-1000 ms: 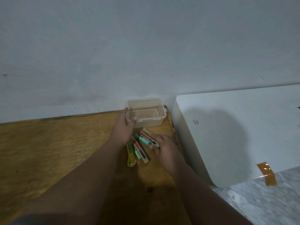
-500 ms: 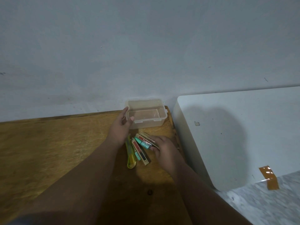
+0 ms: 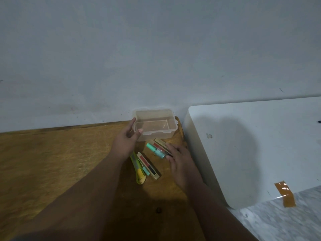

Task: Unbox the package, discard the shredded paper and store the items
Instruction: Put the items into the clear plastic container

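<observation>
The left hand (image 3: pixel 126 141) clasps the clear plastic storage box (image 3: pixel 156 136) at its 9 o'clock end, between thumb and forefinger. At the box's 6 o'clock, the right hand (image 3: pixel 179 158) pinches a mint-green plastic tube (image 3: pixel 155 150) against a tan cardboard carton (image 3: pixel 159 143). Both look light and slick, probably best held mid-length.

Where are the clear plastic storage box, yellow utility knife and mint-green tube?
Clear plastic storage box (image 3: pixel 157 137): head view, front wall.
Yellow utility knife (image 3: pixel 139 169): head view, middle of handle.
Mint-green tube (image 3: pixel 155 150): head view, middle of body.
</observation>
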